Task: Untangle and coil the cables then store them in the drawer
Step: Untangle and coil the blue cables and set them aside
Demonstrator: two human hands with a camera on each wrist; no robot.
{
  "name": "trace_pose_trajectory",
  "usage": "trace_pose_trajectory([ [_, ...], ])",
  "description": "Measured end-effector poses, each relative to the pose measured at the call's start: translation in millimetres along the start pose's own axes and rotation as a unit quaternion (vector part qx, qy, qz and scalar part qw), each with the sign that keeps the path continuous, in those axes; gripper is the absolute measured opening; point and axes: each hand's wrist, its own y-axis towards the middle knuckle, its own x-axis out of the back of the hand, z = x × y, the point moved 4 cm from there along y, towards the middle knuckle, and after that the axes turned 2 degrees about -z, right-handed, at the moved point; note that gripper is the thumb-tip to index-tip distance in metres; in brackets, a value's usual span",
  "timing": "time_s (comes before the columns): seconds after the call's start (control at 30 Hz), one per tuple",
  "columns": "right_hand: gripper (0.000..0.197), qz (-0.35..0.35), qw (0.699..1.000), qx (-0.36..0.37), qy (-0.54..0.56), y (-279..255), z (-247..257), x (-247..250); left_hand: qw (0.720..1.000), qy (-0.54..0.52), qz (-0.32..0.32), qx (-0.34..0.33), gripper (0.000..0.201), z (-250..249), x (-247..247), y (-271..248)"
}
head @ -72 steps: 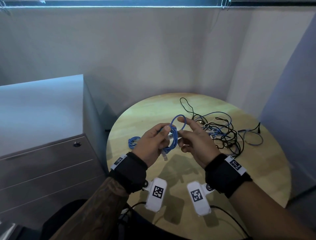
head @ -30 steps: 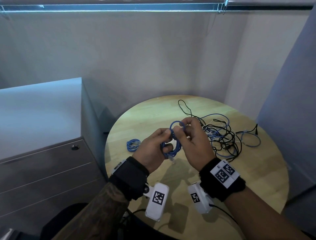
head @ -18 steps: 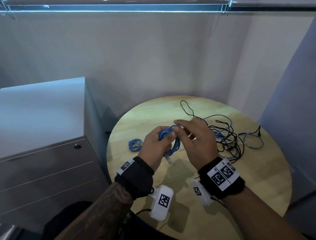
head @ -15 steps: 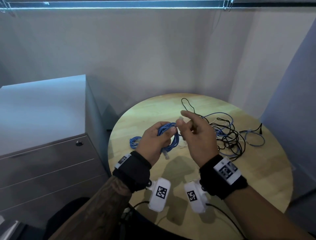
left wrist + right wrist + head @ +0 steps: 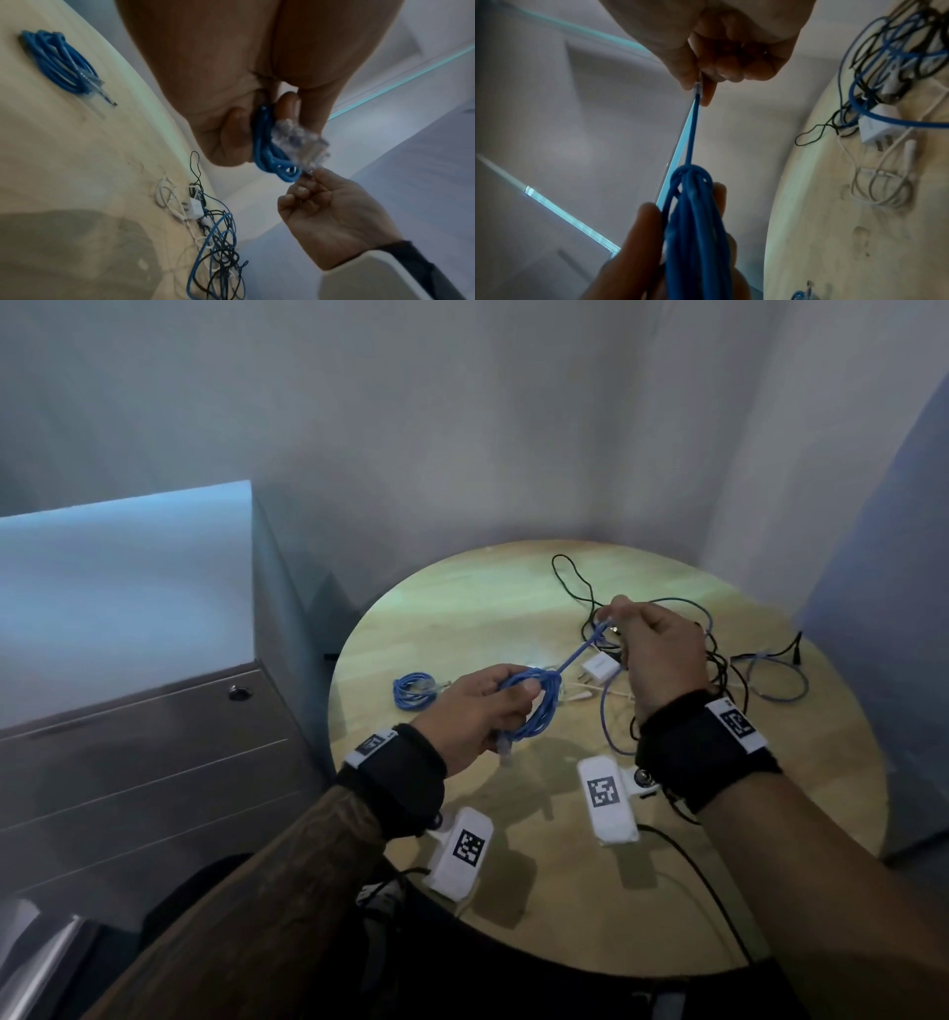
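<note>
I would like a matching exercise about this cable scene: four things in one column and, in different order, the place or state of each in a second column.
Things:
1. blue coil
2. second blue coil
3. white charger
4. free cable end

Places or states:
a. lies alone on the table, left of the hands
b. pinched by the right hand
c. gripped in the left hand
d. lies on the table at the edge of the tangle

Pairs: 1-c, 2-a, 3-d, 4-b
</note>
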Motion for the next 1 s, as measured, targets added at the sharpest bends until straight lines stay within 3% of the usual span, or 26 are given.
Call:
trace_pose_trajectory([
  [0.17,0.022,0.032,0.999,0.0,0.044,-3,-2,-7,0.995,0.003,-0.084,-0.059,0.025,-7,19,6],
  [0.33,0.017,0.174,0.984,0.028,-0.024,-15,-9,-11,0.984,-0.065,-0.143,-0.083,0.022,-15,39,6],
  [0.43,0.014,0.244,0.967,-0.05,-0.057,-29,-25,-25,0.983,-0.106,-0.134,-0.073,0.02,-14,29,8],
  [0.53,0.015,0.286,0.939,-0.187,0.047,-49,-36,-41,0.986,-0.092,-0.118,-0.074,0.024,-10,15,10],
  [0.7,0.019,0.266,0.905,-0.285,0.172,-53,-29,-44,0.989,-0.013,-0.131,-0.072,0.038,-7,20,17],
  [0.77,0.031,0.289,0.905,-0.275,0.147,-54,-26,-43,0.989,0.011,-0.129,-0.077,0.045,-6,19,18],
  [0.83,0.034,0.31,0.918,-0.235,0.076,-56,-24,-44,0.986,0.028,-0.136,-0.09,0.039,-9,17,17],
  [1.0,0.011,0.319,0.939,-0.084,-0.096,-39,-18,-40,0.966,0.084,-0.197,-0.146,0.023,-18,26,19],
])
